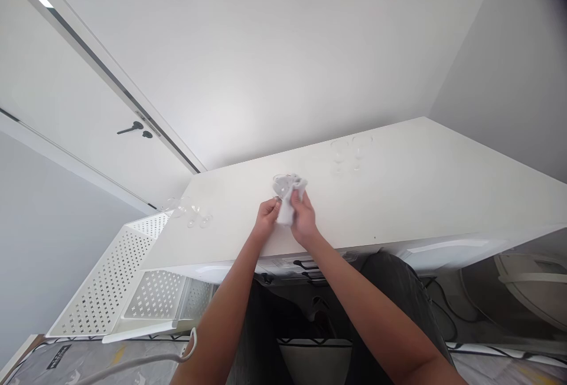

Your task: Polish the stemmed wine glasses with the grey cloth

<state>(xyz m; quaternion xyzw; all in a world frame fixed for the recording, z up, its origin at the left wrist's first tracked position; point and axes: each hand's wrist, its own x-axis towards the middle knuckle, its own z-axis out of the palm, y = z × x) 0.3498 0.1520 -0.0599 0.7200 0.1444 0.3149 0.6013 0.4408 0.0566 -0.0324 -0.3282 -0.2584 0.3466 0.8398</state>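
Observation:
Over the middle of the white tabletop, my left hand (267, 217) pinches the lower part of a clear stemmed glass (280, 185). Its bowl points away from me, and the stem is mostly hidden by my fingers and the cloth. My right hand (303, 215) is closed on a pale grey-white cloth (287, 211), which is bunched against the right side of the bowl. Part of the cloth hangs down between my two hands.
Two clear stemmed glasses (358, 153) stand at the back right of the white table (398, 196). More clear glasses (193, 215) are at its left end. White perforated racks (110, 279) adjoin the left side. A door with a black handle (131, 128) is behind left; a rounded appliance (522, 290) sits lower right.

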